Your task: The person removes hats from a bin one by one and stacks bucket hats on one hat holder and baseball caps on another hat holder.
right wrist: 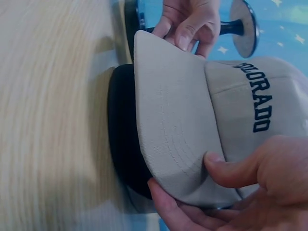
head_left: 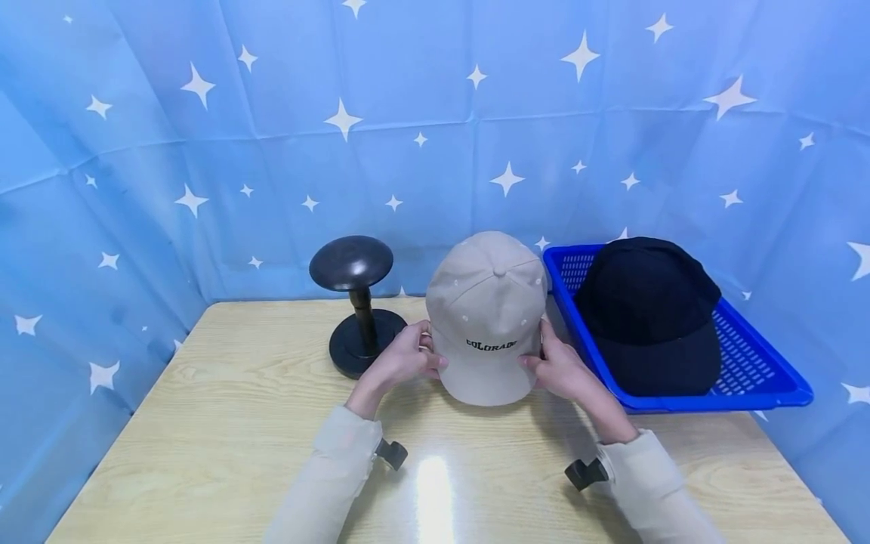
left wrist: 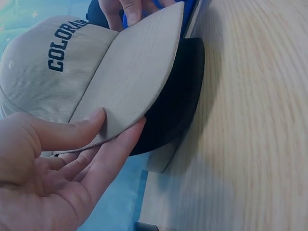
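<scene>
A beige baseball cap (head_left: 488,302) lettered COLORADO sits at the middle back of the table, brim toward me. My left hand (head_left: 411,353) pinches one side of its brim, thumb on top and fingers below. My right hand (head_left: 559,364) grips the opposite side of the brim the same way. Under that brim a black brim (left wrist: 178,96) shows in the left wrist view, close above the table, with a small pale edge (left wrist: 162,158) below it. In the right wrist view the same black brim (right wrist: 126,130) juts out past the beige one. What lies inside the cap's crown is hidden.
Left of the cap stands a black hat stand (head_left: 351,264) with a domed top and round base. A blue perforated basket (head_left: 754,359) at the right holds a black cap (head_left: 649,317). Behind the wooden table (head_left: 204,423) hangs a blue star-patterned curtain (head_left: 421,68).
</scene>
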The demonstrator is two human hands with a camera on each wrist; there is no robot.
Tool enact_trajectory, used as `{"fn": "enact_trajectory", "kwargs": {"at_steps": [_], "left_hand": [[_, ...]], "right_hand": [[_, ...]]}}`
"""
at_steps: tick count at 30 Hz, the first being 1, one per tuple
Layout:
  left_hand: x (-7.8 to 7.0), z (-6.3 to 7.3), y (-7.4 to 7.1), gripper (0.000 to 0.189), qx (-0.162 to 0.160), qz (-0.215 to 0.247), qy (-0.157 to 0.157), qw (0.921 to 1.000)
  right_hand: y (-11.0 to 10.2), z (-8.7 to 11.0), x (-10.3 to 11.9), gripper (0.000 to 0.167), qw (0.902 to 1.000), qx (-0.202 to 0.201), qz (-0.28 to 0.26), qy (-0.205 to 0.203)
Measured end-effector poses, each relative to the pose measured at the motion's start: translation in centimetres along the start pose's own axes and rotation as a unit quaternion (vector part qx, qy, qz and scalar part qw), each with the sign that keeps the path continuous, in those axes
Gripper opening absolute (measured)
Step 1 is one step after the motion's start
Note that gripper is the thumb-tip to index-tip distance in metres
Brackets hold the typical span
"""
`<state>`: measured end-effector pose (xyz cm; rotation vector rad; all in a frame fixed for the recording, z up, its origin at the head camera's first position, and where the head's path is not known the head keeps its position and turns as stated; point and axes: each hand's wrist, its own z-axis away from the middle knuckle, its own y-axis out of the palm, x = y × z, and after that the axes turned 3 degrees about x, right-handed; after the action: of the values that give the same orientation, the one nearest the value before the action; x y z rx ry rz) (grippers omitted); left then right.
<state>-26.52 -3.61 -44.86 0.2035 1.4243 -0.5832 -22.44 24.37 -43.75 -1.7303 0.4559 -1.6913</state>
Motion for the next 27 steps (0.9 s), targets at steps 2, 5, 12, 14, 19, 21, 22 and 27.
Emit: {"fn": "enact_trajectory", "kwargs": {"at_steps": [2,5,12,14,19,21,22,27], "left_hand": [[0.1,-0.1,0.1,0.042,-0.004,-0.001,0.0,1.0],[0.2,-0.2,0.2,0.042,-0.015,-0.002,-0.009,0.9998],[0.5,-0.4,0.4,0.035,-0.042,-0.007,-0.018,0.9989],[0.6,-0.5,0.5,0.031,-0.049,-0.017,-0.017,0.9985],[0.8,-0.7,0.8,0.025,-0.073,-0.041,-0.025,0.9962],[0.8,-0.7,1.0,0.025,-0.081,-0.048,-0.025,0.9952],[0.8,-0.8,1.0,0.024,-0.085,-0.053,-0.024,0.9947],[0.6,-0.6,1.3,0.023,-0.086,-0.102,-0.023,0.9908]], "right_hand": [[0.2,-0.1,-0.3,0.089,0.9998,-0.013,0.013,-0.004],[0.5,-0.3,-0.6,0.086,0.9991,-0.027,0.03,-0.014],[0.9,-0.5,-0.8,0.082,0.9993,-0.035,0.002,-0.01],[1.1,-0.5,-0.8,0.081,0.9992,-0.035,-0.018,-0.005],[1.4,-0.7,-0.9,0.08,0.9984,-0.043,-0.036,0.0],[1.5,-0.7,-0.9,0.08,0.9984,-0.047,-0.031,0.004],[1.5,-0.6,-0.9,0.08,0.9984,-0.047,-0.029,0.006],[1.4,-0.4,-0.8,0.082,0.9987,-0.048,-0.01,0.017]]}}
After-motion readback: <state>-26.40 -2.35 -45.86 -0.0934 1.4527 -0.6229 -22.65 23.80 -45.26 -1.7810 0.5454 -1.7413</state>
